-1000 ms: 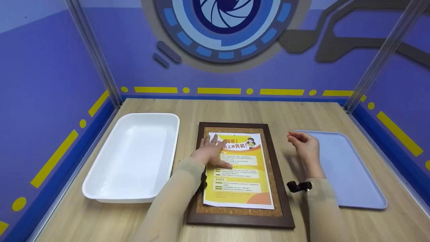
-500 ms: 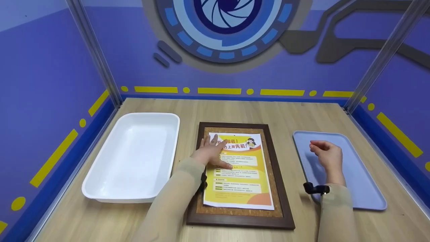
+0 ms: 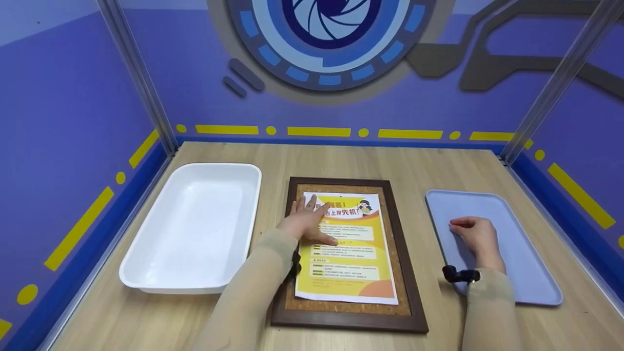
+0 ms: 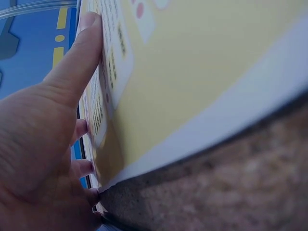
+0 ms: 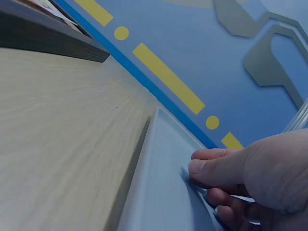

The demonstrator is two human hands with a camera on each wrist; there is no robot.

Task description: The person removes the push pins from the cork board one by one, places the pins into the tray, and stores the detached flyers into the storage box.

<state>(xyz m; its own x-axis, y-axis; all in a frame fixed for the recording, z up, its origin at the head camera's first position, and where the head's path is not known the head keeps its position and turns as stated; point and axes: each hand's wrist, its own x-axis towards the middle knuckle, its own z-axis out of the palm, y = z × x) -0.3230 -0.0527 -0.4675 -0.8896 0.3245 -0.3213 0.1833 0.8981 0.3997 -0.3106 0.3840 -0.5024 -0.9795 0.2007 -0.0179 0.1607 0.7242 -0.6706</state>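
Observation:
My left hand [image 3: 306, 223] lies spread on the upper left of a yellow-and-orange printed poster [image 3: 341, 287], fingers straight. Its thumb shows along the paper in the left wrist view. The poster rests on a cork board [image 3: 351, 306] with a dark brown frame [image 3: 351, 321]. A tiny dark dot [image 3: 340, 196] marks the poster's top edge. My right hand [image 3: 480, 236] is low over the pale blue tray [image 3: 516, 273], its thumb and index fingertips together. In the right wrist view, the other fingers curl beneath; I cannot tell whether something small sits between the tips.
A deep white plastic basin [image 3: 195, 234] stands on the wooden table [image 3: 273, 161] left of the board. Purple-blue printed walls [image 3: 195, 87] enclose the table at the back and both sides. Metal posts [image 3: 141, 83] stand at the back corners.
My right hand has moved right from beside the board to over the blue tray, then lowered towards its surface. My left hand has stayed on the poster.

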